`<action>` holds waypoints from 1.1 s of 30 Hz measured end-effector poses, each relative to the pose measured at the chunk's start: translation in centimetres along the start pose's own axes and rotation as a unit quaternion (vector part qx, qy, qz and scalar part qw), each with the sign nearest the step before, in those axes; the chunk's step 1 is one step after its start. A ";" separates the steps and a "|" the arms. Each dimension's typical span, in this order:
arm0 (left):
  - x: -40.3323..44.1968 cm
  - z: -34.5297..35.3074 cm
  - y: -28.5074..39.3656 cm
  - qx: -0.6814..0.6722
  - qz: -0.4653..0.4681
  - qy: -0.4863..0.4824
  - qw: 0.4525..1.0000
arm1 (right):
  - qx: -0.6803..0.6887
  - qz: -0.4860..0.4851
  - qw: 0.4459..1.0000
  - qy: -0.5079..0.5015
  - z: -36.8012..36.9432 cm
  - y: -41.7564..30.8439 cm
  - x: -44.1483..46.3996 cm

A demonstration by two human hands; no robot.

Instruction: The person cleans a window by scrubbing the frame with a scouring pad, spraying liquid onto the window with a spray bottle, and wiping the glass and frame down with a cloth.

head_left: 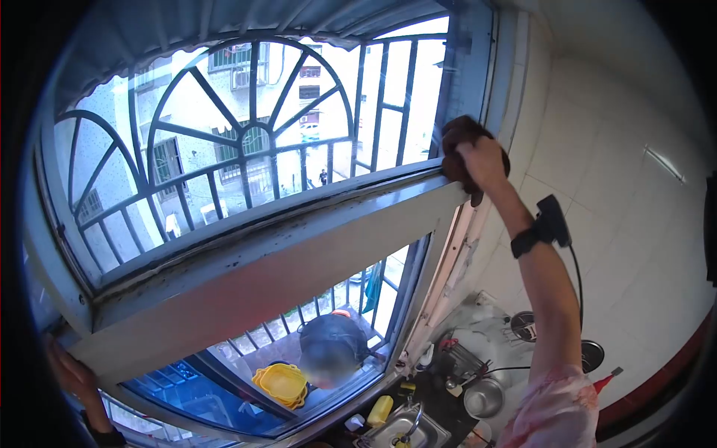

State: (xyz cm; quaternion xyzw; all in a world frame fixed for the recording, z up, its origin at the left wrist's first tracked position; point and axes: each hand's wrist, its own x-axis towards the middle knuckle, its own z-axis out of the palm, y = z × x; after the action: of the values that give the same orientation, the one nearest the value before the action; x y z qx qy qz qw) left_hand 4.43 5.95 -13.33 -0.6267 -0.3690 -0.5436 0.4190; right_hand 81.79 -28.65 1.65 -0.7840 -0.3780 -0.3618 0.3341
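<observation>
My right hand point(482, 160) is closed on a dark brown cloth point(457, 138), pressed at the right end of the window's horizontal frame bar point(284, 240), beside the upper glass pane. A black strap with a small device point(549, 222) and a cable is on my right wrist. At the lower left edge, my left hand point(71, 369) rests against the left end of the frame; its fingers are dim and partly cut off. Dark dirt lies along the ledge of the bar.
Below are a sink point(414, 429) with a faucet, a yellow bottle point(380, 411), a metal pot point(484, 397) and pans. Outside the lower window stand yellow baskets point(282, 384) and a dark round pot point(328, 347). Metal bars point(254, 82) and a tiled wall point(597, 194) surround the window.
</observation>
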 end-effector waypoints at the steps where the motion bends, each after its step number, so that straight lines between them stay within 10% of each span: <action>1: 0.2 0.0 0.3 -0.012 -0.004 0.005 1.000 | 0.014 -0.034 0.999 -0.022 -0.1 -2.0 -0.9; 5: 1.7 -0.3 2.0 -0.056 -0.004 0.010 0.998 | -0.083 -0.345 0.935 -0.026 0.9 -13.0 -5.7; 6: 2.1 -0.6 2.5 -0.070 -0.011 -0.002 0.997 | -0.125 -0.327 0.913 -0.209 -0.8 -19.1 -7.0; 8: 2.9 -1.4 3.1 -0.081 -0.004 -0.007 0.997 | 0.148 -0.369 0.916 -0.057 2.2 -25.4 -9.9; 11: 3.5 -2.0 3.3 -0.081 0.026 -0.008 0.996 | 0.149 -0.450 0.867 0.153 2.1 -28.7 -11.8; 14: 2.8 -2.0 3.2 -0.083 0.040 -0.006 0.996 | 0.191 -0.429 0.874 0.126 1.1 -23.3 -9.9; 16: 3.5 -1.9 4.1 -0.065 0.069 0.047 0.994 | 0.020 -0.341 0.940 0.013 0.1 -19.5 -7.5; 18: 3.1 -1.5 3.9 -0.061 0.063 0.051 0.995 | 0.052 -0.245 0.939 0.235 4.5 -12.1 -5.1; 23: 4.7 -2.8 6.2 -0.065 0.054 0.049 0.995 | 0.138 0.206 0.947 0.203 5.2 -3.1 3.8; 27: 6.2 -3.6 8.2 -0.079 0.057 0.057 0.994 | 0.240 -0.079 0.905 0.341 5.2 -11.9 -0.8; 33: 7.2 -4.3 9.0 -0.114 0.062 0.066 0.989 | 0.349 -0.237 0.906 0.020 1.2 -31.8 -7.2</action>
State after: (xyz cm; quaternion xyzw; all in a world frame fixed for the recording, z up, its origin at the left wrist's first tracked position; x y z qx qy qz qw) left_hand 12.04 -1.37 -7.06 -0.6546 -0.2364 -0.5957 0.4008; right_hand 52.34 -14.58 3.07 -0.4973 -0.6481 -0.2902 0.4985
